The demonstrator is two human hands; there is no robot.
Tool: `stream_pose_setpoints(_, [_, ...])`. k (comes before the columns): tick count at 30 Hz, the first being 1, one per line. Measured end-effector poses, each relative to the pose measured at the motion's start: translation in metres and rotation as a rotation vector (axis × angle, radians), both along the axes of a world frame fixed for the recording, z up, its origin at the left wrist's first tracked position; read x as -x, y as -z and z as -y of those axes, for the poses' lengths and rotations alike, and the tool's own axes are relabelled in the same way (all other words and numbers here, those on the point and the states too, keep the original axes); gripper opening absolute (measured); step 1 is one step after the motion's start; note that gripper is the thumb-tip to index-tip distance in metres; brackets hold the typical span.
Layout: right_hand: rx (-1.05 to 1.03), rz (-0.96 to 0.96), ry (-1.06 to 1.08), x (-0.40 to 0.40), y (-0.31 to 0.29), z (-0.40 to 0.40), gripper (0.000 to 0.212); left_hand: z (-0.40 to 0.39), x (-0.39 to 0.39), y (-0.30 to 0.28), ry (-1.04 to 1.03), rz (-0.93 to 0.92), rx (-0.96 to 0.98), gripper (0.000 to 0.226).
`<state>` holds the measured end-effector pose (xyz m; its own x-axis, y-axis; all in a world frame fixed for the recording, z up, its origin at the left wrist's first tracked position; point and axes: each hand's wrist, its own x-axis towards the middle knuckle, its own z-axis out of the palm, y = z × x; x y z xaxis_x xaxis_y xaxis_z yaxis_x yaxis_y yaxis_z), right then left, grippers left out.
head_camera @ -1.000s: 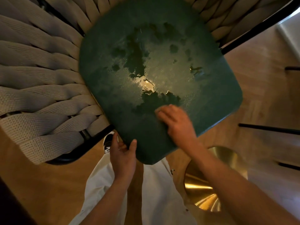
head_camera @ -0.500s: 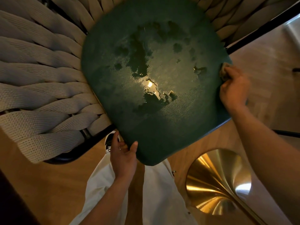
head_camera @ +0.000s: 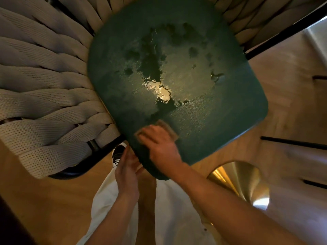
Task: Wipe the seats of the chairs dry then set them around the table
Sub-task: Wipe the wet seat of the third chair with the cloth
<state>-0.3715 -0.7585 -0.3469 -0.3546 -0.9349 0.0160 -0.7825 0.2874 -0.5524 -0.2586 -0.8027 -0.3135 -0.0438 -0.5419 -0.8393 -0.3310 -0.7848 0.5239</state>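
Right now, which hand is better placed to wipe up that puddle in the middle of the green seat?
The right hand. It already presses the cloth flat on the green seat, just below the puddle. The left hand grips the seat's near edge, apparently steadying it, and holds no cloth.

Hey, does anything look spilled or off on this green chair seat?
Yes. Water is pooled in irregular patches across the middle of the green seat, one puddle glinting. The right hand presses a cloth near the front edge, short of it.

Right hand (head_camera: 160,144) flat, fingers (head_camera: 143,137) extended; left hand (head_camera: 126,172) gripping.
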Motion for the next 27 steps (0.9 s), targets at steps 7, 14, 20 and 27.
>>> stream_pose_setpoints(7, [-0.085, -0.112, -0.255, -0.021, 0.002, 0.009, 0.035, 0.002, 0.002, 0.004, -0.048, -0.005, 0.044, 0.037])
stream_pose_setpoints(14, [-0.024, -0.146, -0.077, 0.084, 0.01, -0.017, 0.03, 0.012, 0.022, 0.014, 0.235, 0.156, 0.278, 0.072])
stream_pose_setpoints(20, [0.012, -0.211, 0.286, 0.205, -0.005, -0.052, 0.033, 0.002, 0.028, 0.018, 0.393, 0.242, 0.377, 0.084])
stream_pose_setpoints(27, [-0.187, -0.03, 0.68, 0.291, -0.009, -0.059, 0.041, 0.005, 0.027, 0.02, 0.5, 0.301, 0.427, 0.084])
